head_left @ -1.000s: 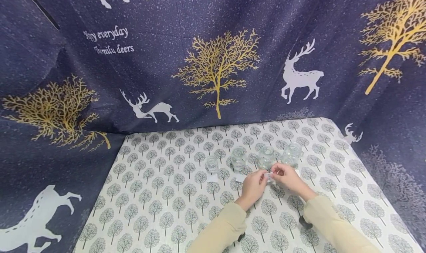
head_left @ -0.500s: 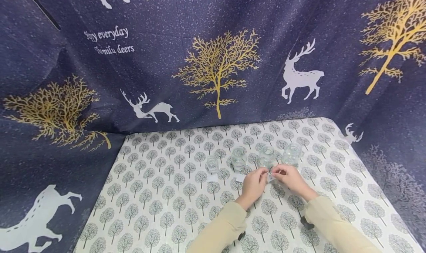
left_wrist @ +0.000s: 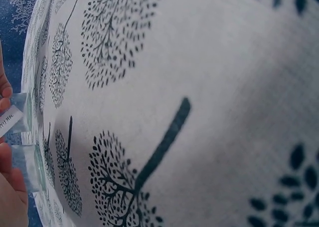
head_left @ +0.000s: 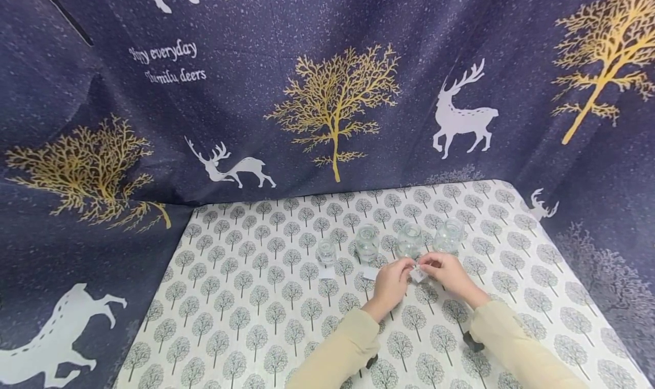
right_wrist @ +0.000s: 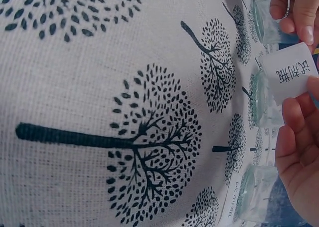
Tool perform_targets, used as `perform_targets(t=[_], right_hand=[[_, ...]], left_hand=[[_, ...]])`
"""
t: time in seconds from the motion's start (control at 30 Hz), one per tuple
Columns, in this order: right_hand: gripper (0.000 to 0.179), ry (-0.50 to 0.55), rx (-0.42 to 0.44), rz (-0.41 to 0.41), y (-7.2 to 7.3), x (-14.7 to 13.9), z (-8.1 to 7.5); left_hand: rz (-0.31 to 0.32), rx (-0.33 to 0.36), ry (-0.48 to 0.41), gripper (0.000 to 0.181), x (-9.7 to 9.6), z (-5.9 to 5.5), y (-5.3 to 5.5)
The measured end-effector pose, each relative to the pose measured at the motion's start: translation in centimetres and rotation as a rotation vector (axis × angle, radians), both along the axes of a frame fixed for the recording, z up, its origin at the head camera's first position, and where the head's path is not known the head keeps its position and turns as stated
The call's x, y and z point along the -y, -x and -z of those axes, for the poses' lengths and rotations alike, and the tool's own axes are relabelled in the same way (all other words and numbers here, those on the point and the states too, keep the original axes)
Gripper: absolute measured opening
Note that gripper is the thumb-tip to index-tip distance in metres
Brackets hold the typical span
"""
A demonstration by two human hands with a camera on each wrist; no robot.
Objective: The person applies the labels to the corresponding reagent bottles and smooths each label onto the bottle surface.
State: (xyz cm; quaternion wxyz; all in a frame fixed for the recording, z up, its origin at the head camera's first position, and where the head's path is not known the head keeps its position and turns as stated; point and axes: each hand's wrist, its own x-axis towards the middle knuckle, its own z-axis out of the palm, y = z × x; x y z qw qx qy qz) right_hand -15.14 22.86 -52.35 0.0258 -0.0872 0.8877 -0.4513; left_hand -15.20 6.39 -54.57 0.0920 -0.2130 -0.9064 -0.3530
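Observation:
My left hand (head_left: 390, 284) and right hand (head_left: 445, 272) meet in front of the third glass jar (head_left: 409, 240), holding a small white paper label (head_left: 417, 276) between them. In the right wrist view the label (right_wrist: 290, 73) shows three black printed Chinese characters. There, the left hand (right_wrist: 299, 10) pinches its upper corner, and the right hand (right_wrist: 304, 162) has its thumb on the lower edge. The label is tilted. The left wrist view catches only part of the label (left_wrist: 10, 119) and some fingers at its left border.
Other clear glass jars stand in the row: a small one (head_left: 326, 252), a taller one (head_left: 367, 244) and one at the right (head_left: 448, 236). Labels lie before the small jar (head_left: 326, 273), the taller jar (head_left: 369, 273) and the right jar (right_wrist: 229, 202). A dark blue curtain (head_left: 286, 25) hangs behind.
The label between my hands has turned and dropped slightly, so more of its face shows now. Both hands stay nearly in place; the jars have not moved.

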Motion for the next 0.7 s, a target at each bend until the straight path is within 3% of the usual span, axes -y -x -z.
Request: perform_targets(t=[0.2,0.43,0.6,0.7], right_hand=[[0.009,0.036,0.016,0.0,0.0,0.1,0.0],[0.009,0.085,0.037,0.013,-0.1,0.1,0.1],[0.011,0.105,0.046,0.011,-0.9,1.0,-2.2],[0.012,0.11,0.058,0.014,-0.9,1.0,-2.0]], left_hand=[[0.013,0.008,-0.001,0.02,0.1,-0.1,0.0],[0.027,0.07,-0.044,0.021,0.1,-0.3,0.1],[0.022,0.088,-0.041,0.021,0.1,-0.2,0.2],[0.015,0.099,-0.043,0.019,0.1,-0.1,0.2]])
